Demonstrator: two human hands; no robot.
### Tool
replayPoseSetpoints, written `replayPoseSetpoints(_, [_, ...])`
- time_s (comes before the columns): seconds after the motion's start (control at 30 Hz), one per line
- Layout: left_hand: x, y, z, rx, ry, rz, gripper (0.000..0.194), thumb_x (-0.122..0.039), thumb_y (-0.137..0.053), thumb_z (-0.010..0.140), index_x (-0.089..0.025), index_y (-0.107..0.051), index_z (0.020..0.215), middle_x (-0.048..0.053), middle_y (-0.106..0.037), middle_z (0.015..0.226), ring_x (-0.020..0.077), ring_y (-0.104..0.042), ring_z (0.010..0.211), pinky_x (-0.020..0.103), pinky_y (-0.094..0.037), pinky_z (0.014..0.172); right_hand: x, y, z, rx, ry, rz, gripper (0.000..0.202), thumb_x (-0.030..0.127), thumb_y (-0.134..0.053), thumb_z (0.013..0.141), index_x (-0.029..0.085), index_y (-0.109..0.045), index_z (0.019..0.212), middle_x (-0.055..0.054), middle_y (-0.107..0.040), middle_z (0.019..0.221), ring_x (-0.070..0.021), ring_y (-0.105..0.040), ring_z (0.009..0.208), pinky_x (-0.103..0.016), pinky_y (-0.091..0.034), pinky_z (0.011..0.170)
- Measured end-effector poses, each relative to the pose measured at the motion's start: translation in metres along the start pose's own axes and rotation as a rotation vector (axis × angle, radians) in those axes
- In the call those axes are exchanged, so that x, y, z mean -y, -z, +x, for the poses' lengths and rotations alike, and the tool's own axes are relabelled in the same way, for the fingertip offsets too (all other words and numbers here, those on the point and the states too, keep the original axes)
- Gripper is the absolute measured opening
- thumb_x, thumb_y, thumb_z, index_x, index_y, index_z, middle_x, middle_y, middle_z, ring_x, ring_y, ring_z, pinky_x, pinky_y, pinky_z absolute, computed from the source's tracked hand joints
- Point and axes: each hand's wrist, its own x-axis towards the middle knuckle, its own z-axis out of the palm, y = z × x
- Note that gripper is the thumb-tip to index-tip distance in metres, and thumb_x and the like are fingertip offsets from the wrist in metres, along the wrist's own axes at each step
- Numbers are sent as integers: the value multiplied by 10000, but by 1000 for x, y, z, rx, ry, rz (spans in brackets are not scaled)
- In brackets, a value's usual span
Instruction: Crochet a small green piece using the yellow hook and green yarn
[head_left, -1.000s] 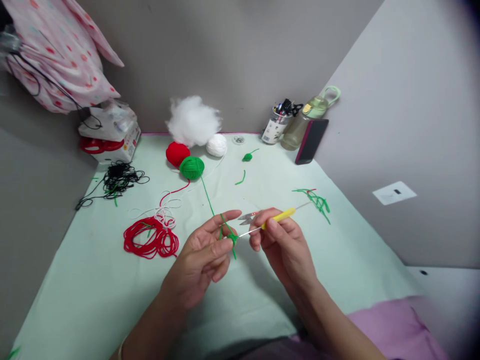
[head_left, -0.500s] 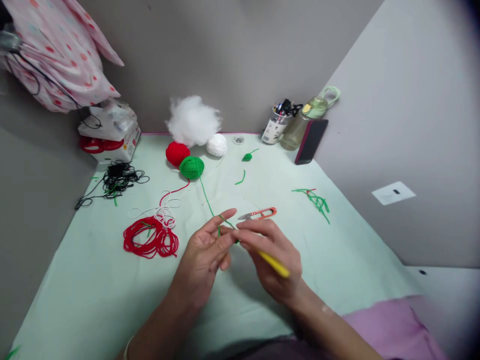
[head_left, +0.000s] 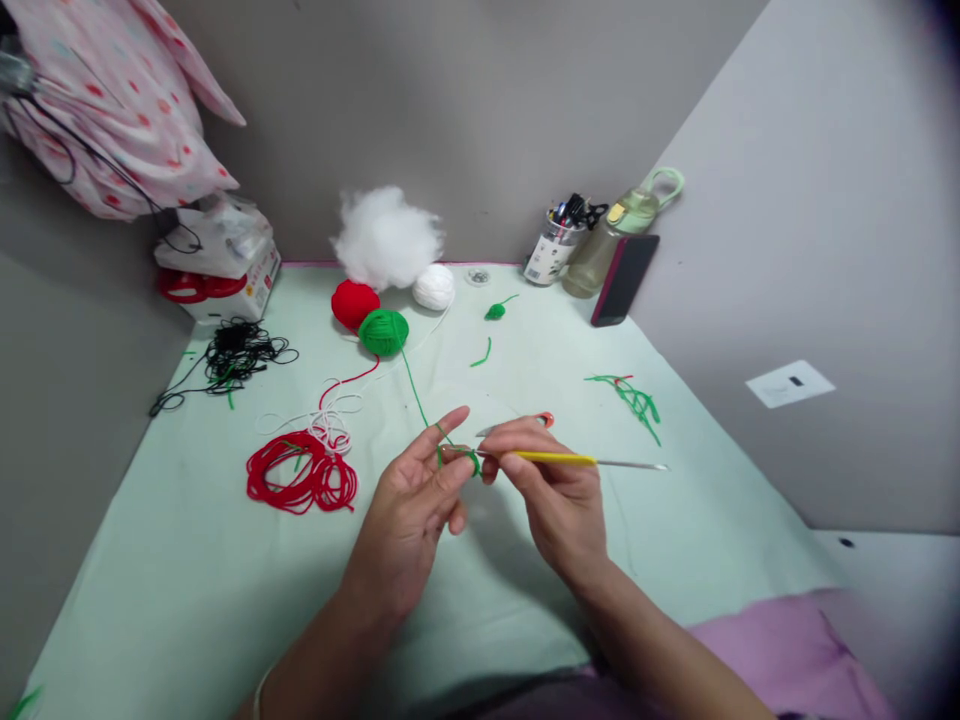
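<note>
Between thumb and fingers, my left hand [head_left: 409,505] pinches a small green crochet piece [head_left: 475,463], with its index finger raised and green yarn [head_left: 415,392] looped over it. That strand runs back to the green yarn ball [head_left: 384,332]. My right hand [head_left: 559,500] is closed round the yellow handle of a crochet hook [head_left: 559,458], held nearly level. The hook's tip meets the green piece near my left fingertips; its other metal end points right. Thread snips [head_left: 546,419] lie behind my right hand, mostly covered by it.
At the back are a red yarn ball [head_left: 355,304], white yarn ball [head_left: 433,287] and white stuffing [head_left: 388,238]. Red yarn coils [head_left: 289,475] and tangled black yarn [head_left: 244,355] lie left. Green scraps [head_left: 634,400], a phone [head_left: 625,282], bottle [head_left: 600,255] and pen cup [head_left: 553,250] are right.
My right hand has turned the crochet hook from slanting down toward me to nearly level, baring its far metal end. More of the snips is now covered. My left hand keeps its pinch.
</note>
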Motion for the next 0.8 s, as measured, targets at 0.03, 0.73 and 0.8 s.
replayPoseSetpoints(0.03, [0,0,0,4,1,-6,578,-215,-894,796,-167,-712,1342,-118,-453,621,4,-254,443,127,-355,437,-1,1,1,-6,-23,36,178,247,-672,1018,310,-828,1076,-23,-733,905,-151,-672,739,-317,-570,710])
replayPoseSetpoints(0.73, [-2,5,1,-21,-15,-31,313,-228,-902,764,-174,-837,1065,-53,-582,739,-6,-290,469,146,-417,495,7,12,-3,-53,66,-54,218,187,-633,1026,286,-814,1095,-39,-755,901,-175,-674,760,-343,-562,688])
replayPoseSetpoints(0.8, [-2,5,1,-48,-107,47,289,-220,-892,772,-212,-842,1057,-33,-628,782,28,-446,543,152,-465,545,8,12,2,-33,6,57,170,254,-651,1028,279,-818,1049,-36,-745,868,-176,-663,749,-346,-553,684])
